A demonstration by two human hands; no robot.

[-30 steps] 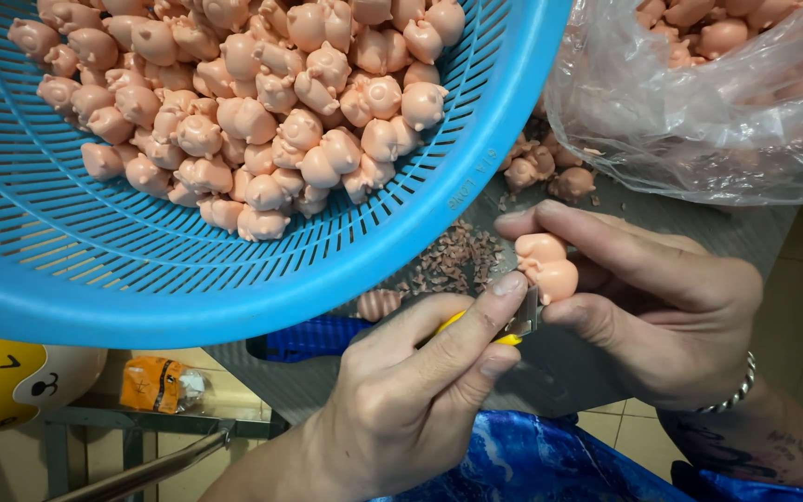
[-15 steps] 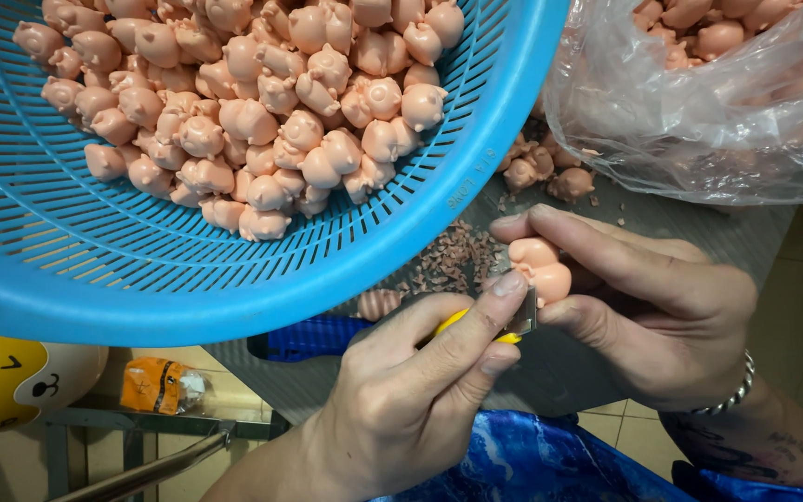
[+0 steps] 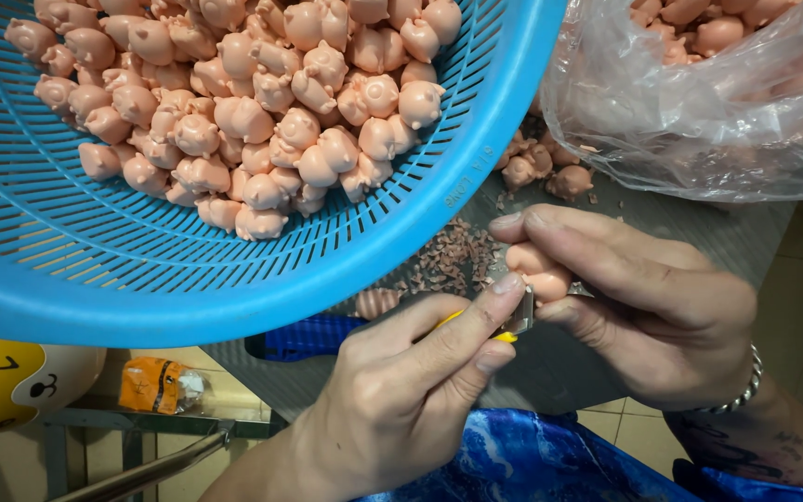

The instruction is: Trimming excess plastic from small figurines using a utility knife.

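The right hand [image 3: 648, 311] pinches one small pink pig figure [image 3: 536, 270] between thumb and fingers, closed firmly around it. The left hand [image 3: 411, 390] is closed on a small knife with a yellow handle [image 3: 504, 330], its short blade touching the underside of the pig. Compared with a second ago almost nothing moves: both hands keep the same grip, the pig turns only a little, and the blade stays at the same seam. I judge that the trimming of this one figure is in the middle, not finished.

Counting: one pig in the hands, one knife. One more pig [image 3: 378, 302] lies on the grey board [image 3: 587, 372] just beside the left fingers, near a heap of pink shavings [image 3: 453, 265] at the middle of the board. About four or five pigs [image 3: 541, 172] lie at the far edge of the board. The one blue basket [image 3: 141, 270], over the board's left side, holds many dozens of pigs, too many for counting. One clear plastic bag [image 3: 699, 112] at the far right corner holds more. One blue tool handle [image 3: 304, 336] lies at the board's left edge.
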